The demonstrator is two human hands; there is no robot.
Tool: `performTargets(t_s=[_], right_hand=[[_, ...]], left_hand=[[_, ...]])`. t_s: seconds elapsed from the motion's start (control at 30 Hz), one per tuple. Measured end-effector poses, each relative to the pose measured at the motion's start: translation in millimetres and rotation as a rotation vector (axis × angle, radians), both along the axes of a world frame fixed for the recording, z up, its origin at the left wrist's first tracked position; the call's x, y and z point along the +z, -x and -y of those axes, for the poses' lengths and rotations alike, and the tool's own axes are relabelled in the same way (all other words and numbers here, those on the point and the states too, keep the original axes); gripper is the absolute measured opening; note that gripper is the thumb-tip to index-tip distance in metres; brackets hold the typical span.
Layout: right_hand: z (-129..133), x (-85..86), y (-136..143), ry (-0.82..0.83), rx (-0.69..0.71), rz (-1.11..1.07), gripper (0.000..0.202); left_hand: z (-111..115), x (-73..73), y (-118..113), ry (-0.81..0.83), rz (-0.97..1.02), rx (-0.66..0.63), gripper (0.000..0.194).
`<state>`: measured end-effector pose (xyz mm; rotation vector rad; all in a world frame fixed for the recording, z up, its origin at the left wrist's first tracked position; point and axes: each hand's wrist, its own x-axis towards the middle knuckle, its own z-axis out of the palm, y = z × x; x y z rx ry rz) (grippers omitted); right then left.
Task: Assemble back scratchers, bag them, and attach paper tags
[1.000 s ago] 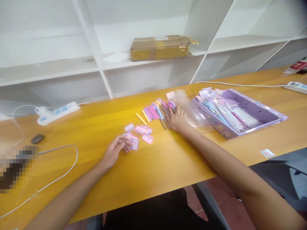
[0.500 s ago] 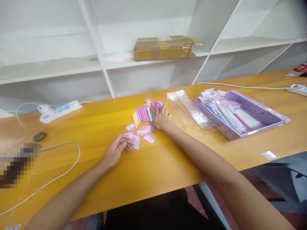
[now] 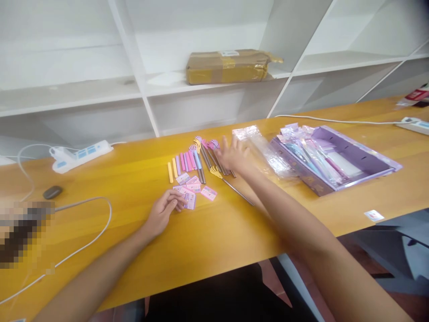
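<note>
Near the table's middle my left hand [image 3: 165, 209] rests beside and partly on small pink and purple printed cards [image 3: 188, 197], its fingers loosely curved and gripping nothing visible. My right hand [image 3: 233, 155], fingers spread and slightly blurred, is over the right end of a group of metal rods with hand-shaped heads, which look like back scratchers [image 3: 208, 156]; it hides part of them. One back scratcher with a yellow head [image 3: 236, 190] lies apart, slanting below my right wrist. Yellow, purple, pink and blue tube-like handles [image 3: 185, 162] lie side by side left of the rods.
Clear plastic bags [image 3: 264, 150] lie right of my right hand. Beyond them is a purple box [image 3: 365, 150] with packaged items in it. A white power strip [image 3: 82, 155] and a dark oval object [image 3: 52, 192] are at left. A cardboard carton [image 3: 229, 69] sits on the shelf.
My right hand has lifted and shifted slightly right, its fingers spreading. The rods and handles now lie farther apart and left, and the yellow-headed back scratcher lies separately. The left hand stays put.
</note>
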<state>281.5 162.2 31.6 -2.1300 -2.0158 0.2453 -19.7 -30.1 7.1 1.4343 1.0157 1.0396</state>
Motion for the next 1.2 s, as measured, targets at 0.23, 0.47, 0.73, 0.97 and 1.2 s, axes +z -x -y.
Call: performTargets(t_s=[0.23, 0.47, 0.73, 0.97, 1.2], right_hand=[[-3, -18.6, -120, 0.155, -0.134, 0.181, 0.106], [20, -34.1, -129, -0.128, -0.059, 0.133, 0.074], [37, -32.1, -111, 0.109, -0.065, 0.171, 0.076], [36, -25.7, -110, 0.106, -0.004, 0.142, 0.072], [110, -11.6, -106, -0.105, 0.123, 0.141, 0.069]], left_hand=[[3, 1.9, 0, -0.093, -0.180, 0.009, 0.021], [-18, 17.2, 18, -0.496, -0.890, 0.251, 0.038], [-45, -19.1, 54, -0.246, -1.282, 0.479, 0.082], [-70, -20.9, 39, -0.346, -1.241, 0.392, 0.078], [-68, -8.4, 33, -0.453, -1.123, 0.297, 0.077]])
